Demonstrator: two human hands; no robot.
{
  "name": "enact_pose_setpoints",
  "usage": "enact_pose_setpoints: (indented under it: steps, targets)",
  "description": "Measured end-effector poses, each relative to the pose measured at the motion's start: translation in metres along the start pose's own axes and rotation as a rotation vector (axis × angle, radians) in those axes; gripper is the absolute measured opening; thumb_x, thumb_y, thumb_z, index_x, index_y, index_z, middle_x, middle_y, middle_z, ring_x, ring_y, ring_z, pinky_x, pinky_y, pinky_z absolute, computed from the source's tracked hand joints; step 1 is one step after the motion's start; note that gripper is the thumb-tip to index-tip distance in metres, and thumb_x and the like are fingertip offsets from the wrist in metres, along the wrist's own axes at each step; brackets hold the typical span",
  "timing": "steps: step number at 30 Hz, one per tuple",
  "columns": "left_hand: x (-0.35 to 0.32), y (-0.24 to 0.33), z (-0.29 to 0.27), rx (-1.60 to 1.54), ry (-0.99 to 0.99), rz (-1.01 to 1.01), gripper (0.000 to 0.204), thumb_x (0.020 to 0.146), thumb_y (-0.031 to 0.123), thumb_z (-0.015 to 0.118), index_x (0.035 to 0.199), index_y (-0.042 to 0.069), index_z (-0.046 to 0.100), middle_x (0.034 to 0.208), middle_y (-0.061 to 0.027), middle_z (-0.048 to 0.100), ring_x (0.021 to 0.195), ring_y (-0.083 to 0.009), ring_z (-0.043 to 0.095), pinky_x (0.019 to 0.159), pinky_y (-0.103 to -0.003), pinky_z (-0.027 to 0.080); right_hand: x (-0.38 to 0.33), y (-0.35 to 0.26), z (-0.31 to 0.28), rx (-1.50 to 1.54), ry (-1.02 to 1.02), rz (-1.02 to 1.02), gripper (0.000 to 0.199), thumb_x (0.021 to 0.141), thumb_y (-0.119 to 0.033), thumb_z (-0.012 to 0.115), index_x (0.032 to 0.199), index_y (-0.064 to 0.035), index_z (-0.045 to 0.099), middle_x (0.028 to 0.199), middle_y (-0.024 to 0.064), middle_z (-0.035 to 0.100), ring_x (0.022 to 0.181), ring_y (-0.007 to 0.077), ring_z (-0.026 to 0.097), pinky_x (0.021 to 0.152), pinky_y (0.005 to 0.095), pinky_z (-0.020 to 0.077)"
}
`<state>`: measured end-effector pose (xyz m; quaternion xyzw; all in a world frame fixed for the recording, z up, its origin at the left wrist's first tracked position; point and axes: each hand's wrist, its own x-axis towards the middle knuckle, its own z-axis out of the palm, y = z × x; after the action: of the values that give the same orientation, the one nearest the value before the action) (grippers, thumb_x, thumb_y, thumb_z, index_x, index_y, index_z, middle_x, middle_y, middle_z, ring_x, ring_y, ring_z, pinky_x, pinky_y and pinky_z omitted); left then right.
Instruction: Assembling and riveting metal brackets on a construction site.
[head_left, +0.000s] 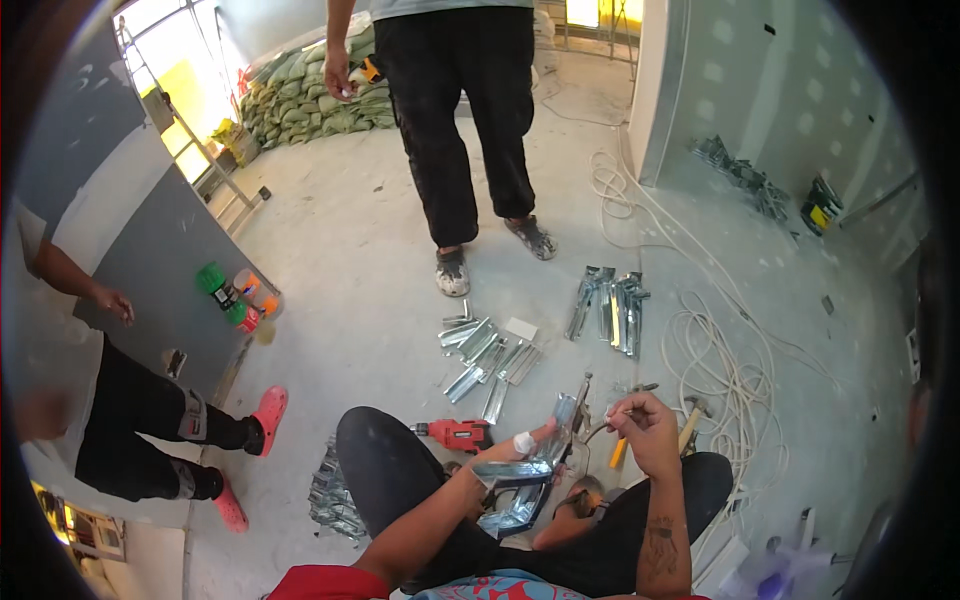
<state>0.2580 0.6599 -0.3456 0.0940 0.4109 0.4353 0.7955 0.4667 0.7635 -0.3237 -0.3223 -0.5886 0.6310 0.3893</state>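
I sit on the floor with a bent piece of galvanized metal channel (515,512) over my lap. My left hand (535,440), a white wrap on one digit, is closed around the channel's upright part. Against that part stands a slim metal tool that looks like a locking clamp (581,418). Just right of it, my right hand (648,428) is raised with thumb and fingers pinched together; what lies between them is too small to make out. A red power drill (458,434) rests on the floor left of my left hand.
Cut metal channels (490,355) lie ahead, with another bundle (608,308) farther right. Clips (332,495) are heaped by my left knee. A hammer (690,428) and coiled white cable (715,390) lie right. One person (455,110) stands ahead, another (75,390) at left.
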Motion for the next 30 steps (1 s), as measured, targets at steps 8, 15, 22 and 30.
enact_pose_setpoints:
  steps: [8,15,22,30]
  targets:
    - [-0.009,0.005,0.013,0.113,-0.019,-0.060,0.066,0.088,0.066,0.055,0.097,0.002,0.064,0.081,-0.0125,0.068,0.071,-0.0253,0.069,0.064,-0.039,0.058,-0.016,-0.003,0.009,0.016,0.332,-0.265,0.009,0.095,-0.009,0.061,0.092,-0.0046,0.054,0.082,0.0036,0.056,0.063,0.0079,0.048,0.060,0.0215,0.0416]
    - [0.001,-0.028,-0.004,-0.071,-0.217,-0.172,0.060,0.088,0.064,0.056,0.098,0.005,0.065,0.082,-0.0097,0.067,0.073,-0.0223,0.068,0.065,-0.037,0.057,-0.066,-0.012,0.007,0.328,0.495,-0.472,0.017,0.100,-0.022,0.058,0.099,-0.0092,0.047,0.086,0.0034,0.054,0.065,0.0054,0.044,0.058,0.0211,0.0381]
    - [0.011,-0.037,0.010,0.254,-0.398,-0.230,0.045,0.089,0.048,0.061,0.096,0.005,0.067,0.082,-0.0102,0.071,0.072,-0.0214,0.069,0.065,-0.034,0.055,-0.062,0.034,-0.019,0.956,0.536,-0.330,0.016,0.101,-0.025,0.055,0.096,-0.0108,0.055,0.083,-0.0007,0.057,0.063,0.0050,0.046,0.056,0.0213,0.0394]
    - [-0.012,-0.020,0.013,0.972,-0.181,0.089,0.034,0.088,0.034,0.061,0.100,0.004,0.067,0.084,-0.0087,0.069,0.072,-0.0185,0.065,0.064,-0.033,0.052,-0.062,0.105,-0.014,1.283,0.392,-0.107,0.025,0.094,-0.022,0.057,0.115,-0.0080,0.063,0.113,0.0128,0.066,0.107,0.0265,0.061,0.094,0.0436,0.0494]
